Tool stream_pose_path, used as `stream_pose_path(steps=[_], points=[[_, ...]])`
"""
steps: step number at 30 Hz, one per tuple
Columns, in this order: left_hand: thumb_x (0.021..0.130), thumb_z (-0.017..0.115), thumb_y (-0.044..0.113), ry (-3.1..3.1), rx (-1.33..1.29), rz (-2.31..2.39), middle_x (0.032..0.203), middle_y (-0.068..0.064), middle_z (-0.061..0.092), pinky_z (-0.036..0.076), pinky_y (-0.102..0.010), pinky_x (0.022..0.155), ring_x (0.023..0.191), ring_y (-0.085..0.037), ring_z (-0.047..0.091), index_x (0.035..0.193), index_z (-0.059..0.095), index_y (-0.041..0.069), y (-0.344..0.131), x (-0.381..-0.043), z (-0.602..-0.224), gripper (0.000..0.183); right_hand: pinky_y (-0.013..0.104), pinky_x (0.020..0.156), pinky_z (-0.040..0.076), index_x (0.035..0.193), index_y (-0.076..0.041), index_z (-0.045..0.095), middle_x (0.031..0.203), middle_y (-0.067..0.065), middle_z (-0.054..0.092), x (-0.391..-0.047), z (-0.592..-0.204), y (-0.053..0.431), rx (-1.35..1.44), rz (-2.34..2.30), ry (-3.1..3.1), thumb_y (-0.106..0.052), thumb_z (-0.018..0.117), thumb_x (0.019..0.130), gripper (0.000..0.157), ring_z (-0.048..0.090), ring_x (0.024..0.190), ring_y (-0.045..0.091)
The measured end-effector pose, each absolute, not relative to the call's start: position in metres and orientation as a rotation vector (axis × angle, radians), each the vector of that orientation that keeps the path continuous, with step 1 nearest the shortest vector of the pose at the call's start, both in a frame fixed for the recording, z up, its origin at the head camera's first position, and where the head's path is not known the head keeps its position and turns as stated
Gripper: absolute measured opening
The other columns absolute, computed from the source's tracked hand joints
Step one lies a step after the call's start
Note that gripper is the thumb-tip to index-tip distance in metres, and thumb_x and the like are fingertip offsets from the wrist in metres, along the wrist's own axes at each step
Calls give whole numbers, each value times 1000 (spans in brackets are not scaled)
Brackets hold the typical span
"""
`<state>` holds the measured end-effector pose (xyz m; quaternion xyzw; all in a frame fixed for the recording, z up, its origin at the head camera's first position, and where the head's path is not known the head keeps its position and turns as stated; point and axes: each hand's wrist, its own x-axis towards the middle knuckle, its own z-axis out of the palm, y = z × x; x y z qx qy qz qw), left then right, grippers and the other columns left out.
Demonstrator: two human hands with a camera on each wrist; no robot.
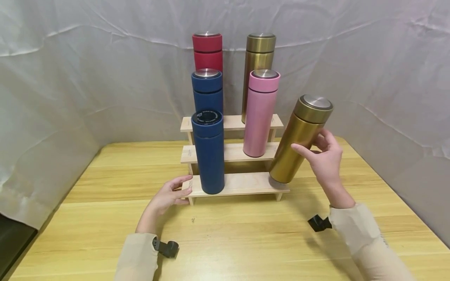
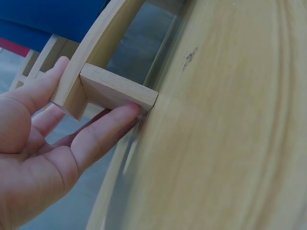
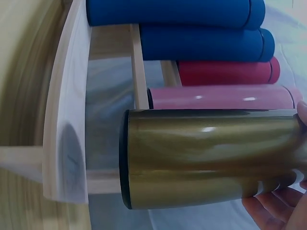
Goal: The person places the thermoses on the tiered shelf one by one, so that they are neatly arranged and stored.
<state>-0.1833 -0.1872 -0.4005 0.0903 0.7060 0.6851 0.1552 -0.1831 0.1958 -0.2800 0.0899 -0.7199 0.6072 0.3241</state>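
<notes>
My right hand [image 1: 325,156] grips a gold thermos bottle [image 1: 299,136] around its body, thumb on the near side. The bottle tilts, its silver-topped lid leaning right. In the right wrist view, its dark base [image 3: 124,160] is a short gap from the lowest board [image 3: 67,143], at that board's right end. My left hand [image 1: 172,191] holds the left end of the three-step wooden stand [image 1: 246,183]. In the left wrist view, a thumb lies at the board and a fingertip [image 2: 129,111] against the stand's leg [image 2: 117,88].
A blue bottle [image 1: 209,160] stands left on the lowest step. Another blue bottle [image 1: 207,93] and a pink one [image 1: 261,117] stand on the middle step. Behind are a red bottle [image 1: 208,54] and a second gold one [image 1: 259,58]. Grey cloth [image 1: 140,78] hangs behind the table [image 1: 225,242].
</notes>
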Motion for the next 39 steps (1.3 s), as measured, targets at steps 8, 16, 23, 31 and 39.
stream_pose_path(steps=[8, 16, 23, 31, 39], points=[[88, 56, 6, 2022, 257, 1970, 132, -27, 27, 48, -45, 82, 101, -26, 46, 135, 33, -2, -187, -184, -402, 53, 17, 58, 51, 111, -7, 58, 91, 1, 63, -186, -285, 180, 315, 1629, -1863, 4, 77, 63, 53, 59, 82, 14], [87, 57, 5, 2018, 260, 1977, 133, -27, 27, 48, -45, 82, 101, -26, 47, 134, 33, -2, -187, -185, -402, 53, 19, 57, 52, 113, -4, 57, 94, 11, 63, -197, -298, 169, 421, 1629, -1866, -2, 80, 62, 56, 59, 82, 16], [87, 57, 6, 2016, 256, 1982, 132, -27, 28, 48, -45, 82, 99, -25, 48, 134, 34, -3, -186, -185, -402, 54, 25, 53, 53, 117, -4, 55, 99, 17, 62, -244, -347, 186, 525, 1691, -1822, -2, 83, 57, 66, 60, 85, 24], [87, 57, 5, 2015, 262, 1981, 131, -28, 29, 48, -46, 81, 98, -24, 48, 134, 34, -3, -186, -185, -401, 53, 18, 55, 52, 115, -2, 56, 96, 16, 62, -198, -309, 151, 451, 1587, -1933, -3, 81, 61, 60, 59, 82, 16], [87, 57, 5, 2013, 254, 1983, 131, -28, 28, 48, -46, 82, 99, -25, 47, 134, 34, -3, -187, -185, -401, 53, 19, 58, 53, 119, 2, 52, 100, 20, 61, -191, -305, 143, 406, 1601, -1988, 8, 78, 61, 64, 58, 83, 8]])
